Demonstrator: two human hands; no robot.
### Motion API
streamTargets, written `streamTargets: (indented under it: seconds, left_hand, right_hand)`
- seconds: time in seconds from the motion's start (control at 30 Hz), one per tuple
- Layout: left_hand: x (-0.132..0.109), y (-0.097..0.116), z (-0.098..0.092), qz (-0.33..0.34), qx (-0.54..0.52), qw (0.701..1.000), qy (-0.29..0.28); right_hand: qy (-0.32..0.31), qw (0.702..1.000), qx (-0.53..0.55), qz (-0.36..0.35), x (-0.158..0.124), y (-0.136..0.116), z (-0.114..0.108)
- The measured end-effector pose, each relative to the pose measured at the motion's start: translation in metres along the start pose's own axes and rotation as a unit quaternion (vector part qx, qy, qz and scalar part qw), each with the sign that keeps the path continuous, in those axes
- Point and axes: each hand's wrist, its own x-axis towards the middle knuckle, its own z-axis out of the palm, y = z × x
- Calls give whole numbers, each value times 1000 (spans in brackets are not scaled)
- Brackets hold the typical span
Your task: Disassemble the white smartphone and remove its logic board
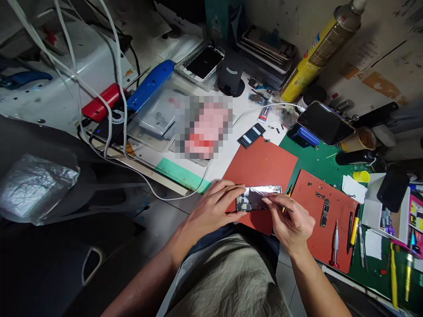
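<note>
My left hand (220,203) is closed on the left end of an opened phone housing (256,200), thumb along the near edge and fingers on the far edge. Bare metal and small parts show inside the housing, above a red-brown work mat (261,163). Pinched in my right hand (292,220) are thin metal tweezers (257,191), their tips over the housing's inside. My right fingers hide much of the tweezers and the housing's near right corner. To the right, a second red-brown mat (307,211) bears a phone logic board (324,212) and a screwdriver (336,242).
A propped phone (325,123) with a white cable stands beyond the mats, near a yellow spray can (319,53). Plastic trays (155,114) and a blue-handled tool (152,83) lie at the left. White cables (112,70) hang there. A white box (373,202) stands at right.
</note>
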Motion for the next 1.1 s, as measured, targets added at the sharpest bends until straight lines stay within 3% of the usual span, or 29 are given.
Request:
streamTargets:
  seconds: [0.23, 0.57, 0.87, 1.1]
  left_hand:
    - [-1, -1, 0, -1, 0, 1000, -1]
    - [-2, -2, 0, -5, 3, 1000, -6]
    - [-3, -2, 0, -15, -1, 1000, -16]
    - [-3, -3, 0, -1, 8, 1000, -5]
  right_hand:
    - [-40, 999, 20, -7, 3, 4, -4]
    - [-31, 998, 46, 17, 9, 11, -5]
    - [-53, 983, 102, 144, 18, 18, -8]
    - [-63, 925, 197, 318, 39, 30, -2]
